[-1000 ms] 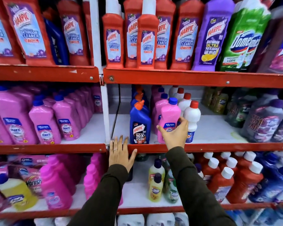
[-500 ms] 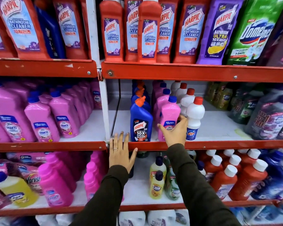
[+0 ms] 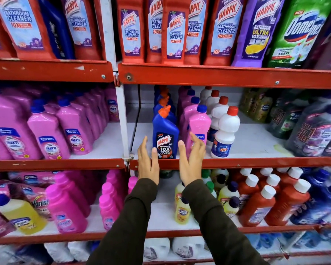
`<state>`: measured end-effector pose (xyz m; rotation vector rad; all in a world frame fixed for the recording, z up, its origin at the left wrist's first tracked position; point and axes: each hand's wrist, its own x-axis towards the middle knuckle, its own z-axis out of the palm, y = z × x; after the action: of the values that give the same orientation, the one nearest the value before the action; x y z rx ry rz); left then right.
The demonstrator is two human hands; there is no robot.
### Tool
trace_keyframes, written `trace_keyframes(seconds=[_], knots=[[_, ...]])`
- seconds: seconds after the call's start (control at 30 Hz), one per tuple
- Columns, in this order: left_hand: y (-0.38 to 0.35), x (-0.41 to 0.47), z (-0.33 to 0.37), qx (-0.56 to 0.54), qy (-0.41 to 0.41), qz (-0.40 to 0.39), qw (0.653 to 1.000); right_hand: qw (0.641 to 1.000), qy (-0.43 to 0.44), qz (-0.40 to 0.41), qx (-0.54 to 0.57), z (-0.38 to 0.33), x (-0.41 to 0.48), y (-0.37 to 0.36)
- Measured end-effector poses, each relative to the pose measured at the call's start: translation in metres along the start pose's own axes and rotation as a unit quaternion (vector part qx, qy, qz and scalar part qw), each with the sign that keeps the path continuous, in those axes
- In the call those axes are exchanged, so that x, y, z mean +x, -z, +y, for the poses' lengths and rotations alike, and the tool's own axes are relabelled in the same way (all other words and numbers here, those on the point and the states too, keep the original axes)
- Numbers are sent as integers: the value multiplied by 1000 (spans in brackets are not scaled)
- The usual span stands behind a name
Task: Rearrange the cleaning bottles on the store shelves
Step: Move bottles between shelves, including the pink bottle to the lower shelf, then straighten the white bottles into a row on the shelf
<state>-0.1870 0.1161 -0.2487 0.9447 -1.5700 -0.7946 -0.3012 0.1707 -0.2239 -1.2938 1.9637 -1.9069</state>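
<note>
head view: left hand [image 3: 148, 162] and right hand [image 3: 191, 161], grip wide, flank blue harpic bottle [image 3: 165, 134].

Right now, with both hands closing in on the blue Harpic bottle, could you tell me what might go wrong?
The right hand is close against the front pink bottle; a wide grab could nudge it toward the white bottle. The blue Harpic bottle, between it and the left hand, stands at the shelf edge and could tip forward.
</note>
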Motion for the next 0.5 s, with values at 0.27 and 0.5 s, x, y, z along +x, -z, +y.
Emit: trace_keyframes(seconds=[0.27, 0.5], knots=[[-1, 10, 24, -169, 93, -89, 977, 960, -126, -167, 185, -4, 2, -15], [-3, 7, 26, -165, 91, -88, 978, 959, -125, -170, 190, -2, 4, -12]])
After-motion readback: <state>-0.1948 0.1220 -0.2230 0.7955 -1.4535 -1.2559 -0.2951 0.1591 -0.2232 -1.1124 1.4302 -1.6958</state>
